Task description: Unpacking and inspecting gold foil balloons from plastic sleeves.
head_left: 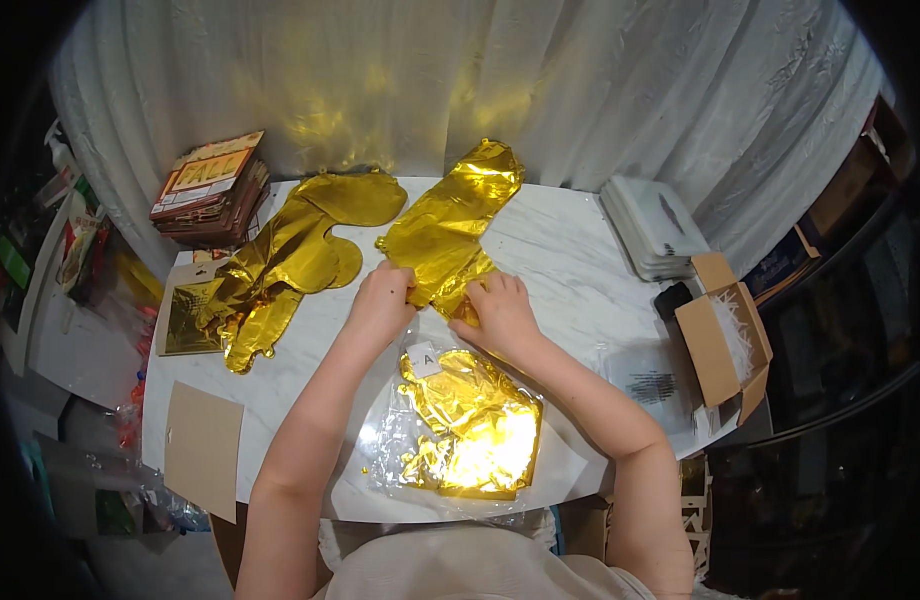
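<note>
A flat, uninflated gold foil balloon [440, 235] stretches away from me across the middle of the table. My left hand [385, 298] is closed on its near left edge, and my right hand [500, 310] pinches its near right edge; the fingertips are partly hidden. Just nearer to me lies a clear plastic bag [390, 455] with folded gold foil [470, 410] in it and a small white label [423, 359] on top. Left of my hands, several more gold foil balloons [305, 235] lie crumpled together, apart from the one I hold.
A stack of printed cards [208, 190] stands at the back left. Cardboard pieces [203, 440] lie along the left edge. At the right are a stack of clear plastic packs [655, 228], an open cardboard box [715, 335] with white shredded filler, and a flat clear bag [645, 380]. Grey curtains [580, 90] hang behind.
</note>
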A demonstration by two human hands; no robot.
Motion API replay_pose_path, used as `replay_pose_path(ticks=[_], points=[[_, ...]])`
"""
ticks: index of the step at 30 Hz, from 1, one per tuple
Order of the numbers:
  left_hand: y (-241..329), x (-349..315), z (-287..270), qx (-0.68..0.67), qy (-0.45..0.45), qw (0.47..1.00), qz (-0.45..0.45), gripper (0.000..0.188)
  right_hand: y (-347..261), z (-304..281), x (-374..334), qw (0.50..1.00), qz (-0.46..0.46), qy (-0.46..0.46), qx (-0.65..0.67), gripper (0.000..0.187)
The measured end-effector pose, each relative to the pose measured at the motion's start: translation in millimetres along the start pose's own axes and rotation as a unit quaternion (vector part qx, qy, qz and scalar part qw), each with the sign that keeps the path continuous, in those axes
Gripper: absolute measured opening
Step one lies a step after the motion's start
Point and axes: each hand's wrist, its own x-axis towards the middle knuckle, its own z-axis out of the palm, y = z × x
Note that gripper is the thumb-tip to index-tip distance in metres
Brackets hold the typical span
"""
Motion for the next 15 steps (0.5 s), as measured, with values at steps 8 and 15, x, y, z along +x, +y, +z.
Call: replay_pose_path(ticks=[8,15], points=[[-14.9,5.9,-3.0,-0.031,-0.036,0.998,0.04,0.019,-3.9,-2.1,29.6,0.987,-0.045,-0.146,-0.056,0.025],[-17.0,5.2,-5.6,-0.064,-0.012,0.994,-0.088,0.019,-2.6,-32.4,68.9,0.966,-0.06,-0.251,-0.008,0.03]])
